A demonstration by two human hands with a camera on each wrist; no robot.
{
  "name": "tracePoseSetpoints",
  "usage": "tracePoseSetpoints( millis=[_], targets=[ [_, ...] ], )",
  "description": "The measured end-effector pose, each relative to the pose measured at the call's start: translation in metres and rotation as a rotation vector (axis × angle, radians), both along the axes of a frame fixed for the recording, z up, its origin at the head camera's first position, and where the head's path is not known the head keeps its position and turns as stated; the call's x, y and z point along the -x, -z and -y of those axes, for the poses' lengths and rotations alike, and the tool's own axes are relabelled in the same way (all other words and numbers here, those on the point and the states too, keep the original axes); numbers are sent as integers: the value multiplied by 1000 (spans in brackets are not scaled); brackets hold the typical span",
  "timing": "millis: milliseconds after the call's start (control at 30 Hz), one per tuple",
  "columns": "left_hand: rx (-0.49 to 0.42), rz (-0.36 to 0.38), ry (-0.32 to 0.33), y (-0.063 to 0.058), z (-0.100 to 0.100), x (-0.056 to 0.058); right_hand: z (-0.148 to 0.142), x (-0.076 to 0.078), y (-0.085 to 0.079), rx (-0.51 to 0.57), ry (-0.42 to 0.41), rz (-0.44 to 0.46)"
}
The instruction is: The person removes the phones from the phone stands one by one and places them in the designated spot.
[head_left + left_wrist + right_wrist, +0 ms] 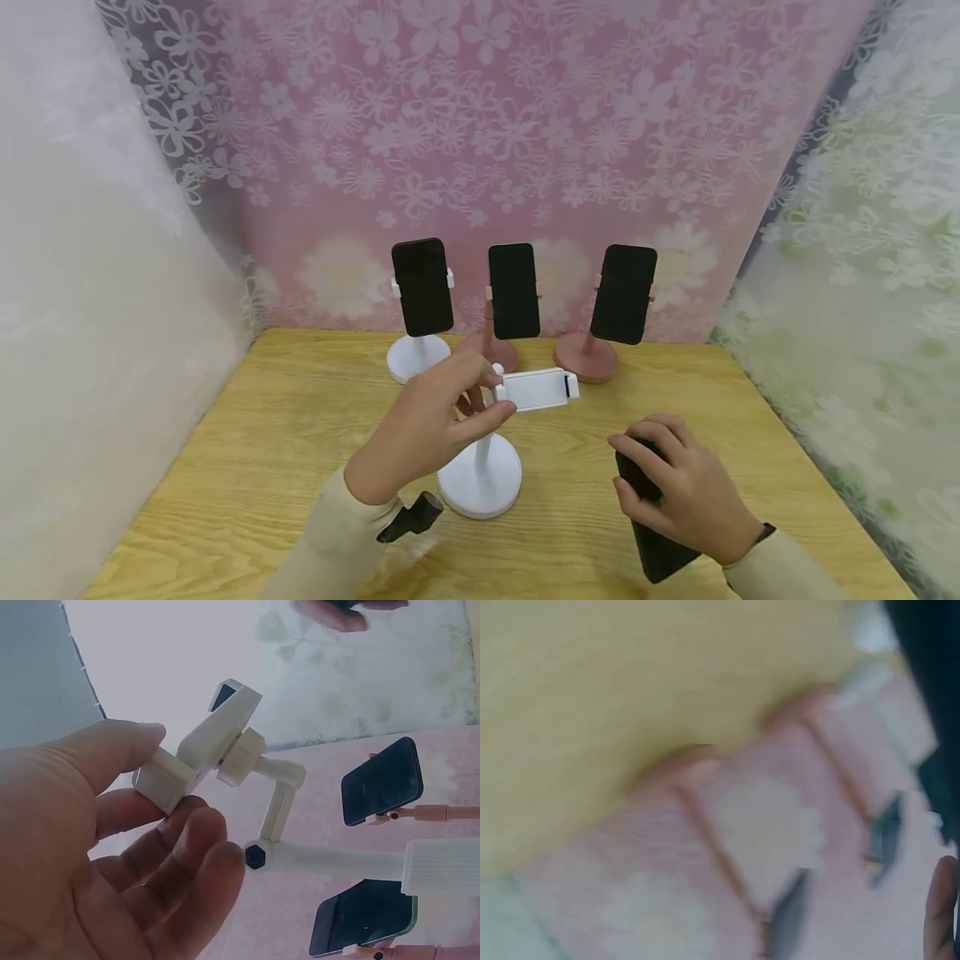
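A white phone stand (501, 479) stands on the table, its empty cradle (534, 390) facing up and tilted. My left hand (431, 417) pinches the left end of that cradle between thumb and fingers. In the left wrist view, the thumb and index finger press the clamp end (163, 780), and the other fingers curl loosely below it. To the right, my right hand (686, 487) grips a black phone (663, 552) from above, near the front of the table. The right wrist view is blurred; a dark edge of the phone (930, 682) fills its right side.
Behind stand a white stand (408, 360) with a phone (423, 287) and two pink stands (585, 360) with phones (514, 292) clamped upright. Patterned curtains (510, 167) enclose the wooden table (300, 417) at the back and sides.
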State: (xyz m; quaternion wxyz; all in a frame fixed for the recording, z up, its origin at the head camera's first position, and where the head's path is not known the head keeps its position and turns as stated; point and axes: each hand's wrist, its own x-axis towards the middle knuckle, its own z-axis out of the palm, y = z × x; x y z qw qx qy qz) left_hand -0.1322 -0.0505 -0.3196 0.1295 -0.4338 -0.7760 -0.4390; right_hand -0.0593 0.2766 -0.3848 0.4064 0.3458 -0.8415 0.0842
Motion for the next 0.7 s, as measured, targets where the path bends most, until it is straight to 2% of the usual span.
tracePoseSetpoints(
  millis=[133,300,600,700],
  targets=[
    [-8,-28,-12,0,2,2,-27,8,20,-51,83,103],
    [-7,-37,-24,-2,4,4,-48,22,38,-134,142,189],
    [10,-69,-38,-3,3,4,-66,42,68,-262,257,297],
    [11,-77,-43,-1,3,3,-68,48,76,-271,298,336]
  ],
)
